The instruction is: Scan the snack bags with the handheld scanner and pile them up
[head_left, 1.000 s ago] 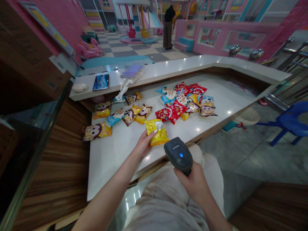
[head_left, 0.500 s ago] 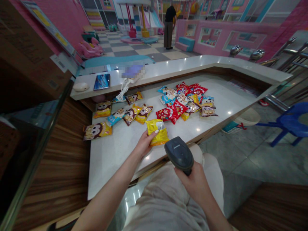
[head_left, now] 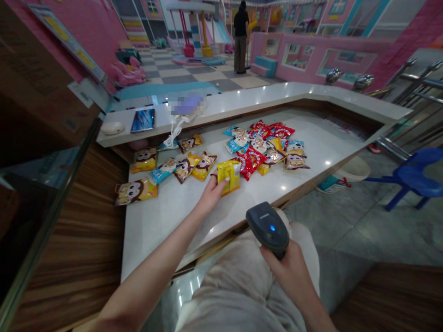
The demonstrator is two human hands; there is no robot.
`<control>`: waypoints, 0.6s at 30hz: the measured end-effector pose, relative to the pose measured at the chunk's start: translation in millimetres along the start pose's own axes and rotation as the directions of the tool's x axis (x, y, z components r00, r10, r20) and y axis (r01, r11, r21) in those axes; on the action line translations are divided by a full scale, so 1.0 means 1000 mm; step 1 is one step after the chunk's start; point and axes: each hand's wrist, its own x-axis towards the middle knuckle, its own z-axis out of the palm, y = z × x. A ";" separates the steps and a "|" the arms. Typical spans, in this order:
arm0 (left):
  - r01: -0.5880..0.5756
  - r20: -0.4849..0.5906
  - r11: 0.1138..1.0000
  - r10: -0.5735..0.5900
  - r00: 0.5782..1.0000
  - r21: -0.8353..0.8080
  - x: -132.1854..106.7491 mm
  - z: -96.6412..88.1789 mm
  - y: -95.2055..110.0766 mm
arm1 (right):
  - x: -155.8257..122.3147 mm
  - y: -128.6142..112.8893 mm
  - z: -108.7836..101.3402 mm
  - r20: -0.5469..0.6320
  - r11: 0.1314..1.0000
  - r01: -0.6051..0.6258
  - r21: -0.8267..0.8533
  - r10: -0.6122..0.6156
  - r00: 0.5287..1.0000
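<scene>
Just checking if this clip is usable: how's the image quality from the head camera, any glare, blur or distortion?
In the head view, wide-angle distortion bends the edges of the white counter; small glare spots dot its top. Also in that view, a pixelated patch hides whatever lies on the ledge, while the left hand and yellow snack packet are fairly sharp.

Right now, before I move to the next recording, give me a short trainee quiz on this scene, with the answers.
1. Which hand holds the handheld barcode scanner: left or right?
2. True or false: the blue plastic chair stands on the white counter.
3. What is the left hand holding?

Key:
1. The right hand.
2. False: it stands on the tiled floor.
3. A yellow snack packet.
</scene>
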 end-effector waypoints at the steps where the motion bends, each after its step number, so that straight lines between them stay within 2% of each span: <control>1: -0.109 0.027 0.986 0.107 0.994 0.124 0.011 0.006 0.004 | 0.000 0.000 -0.001 -0.004 1.000 -0.005 0.001 0.005 1.000; 3: -0.286 0.086 0.897 0.273 0.958 0.338 0.037 0.022 0.010 | -0.001 0.000 -0.002 -0.006 1.000 -0.003 0.008 0.003 1.000; 5: -0.367 0.116 0.792 0.357 0.927 0.488 0.066 0.041 0.010 | 0.000 0.000 -0.002 0.007 1.000 0.007 0.015 -0.007 1.000; 8: -0.423 0.181 0.660 0.404 0.897 0.621 0.105 0.071 0.002 | 0.000 0.000 -0.002 0.020 1.000 -0.005 0.009 0.005 1.000; 11: -0.448 0.268 0.584 0.371 0.889 0.677 0.124 0.090 -0.004 | 0.001 0.002 -0.002 0.012 1.000 -0.030 0.004 0.030 0.999; 14: -0.481 0.284 0.579 0.400 0.871 0.658 0.118 0.089 -0.001 | 0.001 0.002 -0.001 0.013 0.999 -0.030 0.012 0.030 0.999; 16: -0.510 0.263 0.596 0.454 0.851 0.620 0.104 0.077 0.004 | 0.001 0.002 0.000 0.019 0.999 -0.032 0.017 0.032 0.999; 18: -0.514 0.220 0.606 0.493 0.842 0.607 0.088 0.057 0.007 | 0.000 0.002 0.001 0.034 0.999 -0.041 0.025 0.041 0.999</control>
